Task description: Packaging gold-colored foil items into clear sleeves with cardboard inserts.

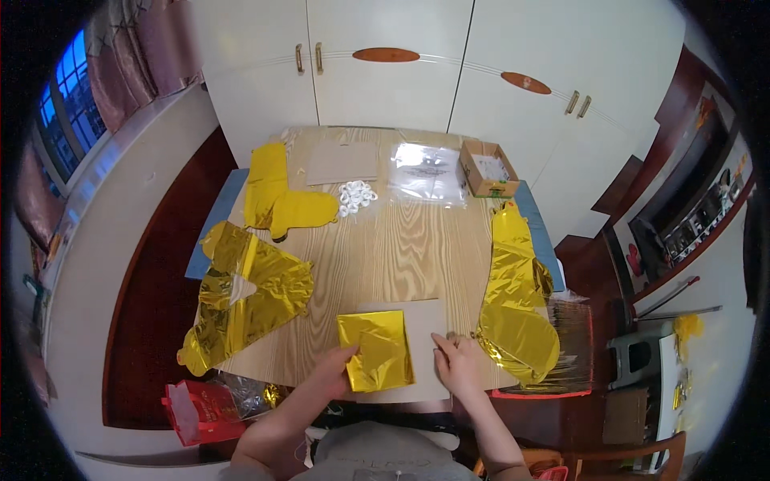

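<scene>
A folded gold foil balloon (375, 353) lies as a neat rectangle on a beige cardboard sheet (423, 337) at the table's near edge. My left hand (330, 373) pinches the balloon's left edge, thumb on top; its other fingers are mostly hidden. My right hand (459, 362) rests at the right edge of the cardboard, fingers partly stretched out and touching it, holding nothing. Unfolded flat gold foil balloons lie around: one balloon (241, 297) at the left, another balloon (517, 297) at the right, and a matte yellow-gold balloon (277, 192) at the far left.
Farther back lie white ribbon rolls (355, 197), a stack of cardboard sheets (342, 163), clear plastic bags (429, 172) and an open carton (489, 170). A red bag (200, 413) stands below the table's left corner. White cabinets (385, 88) rise behind the wooden table (401, 248).
</scene>
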The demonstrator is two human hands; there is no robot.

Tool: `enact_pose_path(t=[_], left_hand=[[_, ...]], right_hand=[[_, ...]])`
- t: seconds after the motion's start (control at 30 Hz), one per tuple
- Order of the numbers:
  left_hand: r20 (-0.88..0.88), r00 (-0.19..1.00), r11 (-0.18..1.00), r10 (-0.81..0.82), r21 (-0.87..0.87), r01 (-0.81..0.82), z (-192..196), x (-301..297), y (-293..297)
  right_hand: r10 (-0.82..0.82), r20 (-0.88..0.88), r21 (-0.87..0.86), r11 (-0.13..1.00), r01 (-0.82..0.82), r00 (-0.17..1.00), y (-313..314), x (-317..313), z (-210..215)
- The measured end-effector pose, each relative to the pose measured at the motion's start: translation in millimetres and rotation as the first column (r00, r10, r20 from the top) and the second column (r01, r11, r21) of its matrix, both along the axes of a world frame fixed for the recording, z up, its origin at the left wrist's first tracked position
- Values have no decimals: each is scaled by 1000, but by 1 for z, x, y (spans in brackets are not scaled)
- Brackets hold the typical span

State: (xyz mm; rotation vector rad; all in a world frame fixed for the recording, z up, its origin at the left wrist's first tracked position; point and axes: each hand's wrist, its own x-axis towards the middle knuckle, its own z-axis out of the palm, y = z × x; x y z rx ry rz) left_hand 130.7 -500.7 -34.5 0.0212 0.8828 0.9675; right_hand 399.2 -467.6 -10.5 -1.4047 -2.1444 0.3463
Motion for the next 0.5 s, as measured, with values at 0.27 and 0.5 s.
enact_pose_path(t=[0.27,0.5], left_hand=[[-92,992,995,-85,47,89,-14,21,24],[-172,978,993,-118,-43,112,21,34,31]], right_hand=[[359,32,53,931,-360,933,29,7,12],[514,258,-65,854,-516,818,48,-2,-5]])
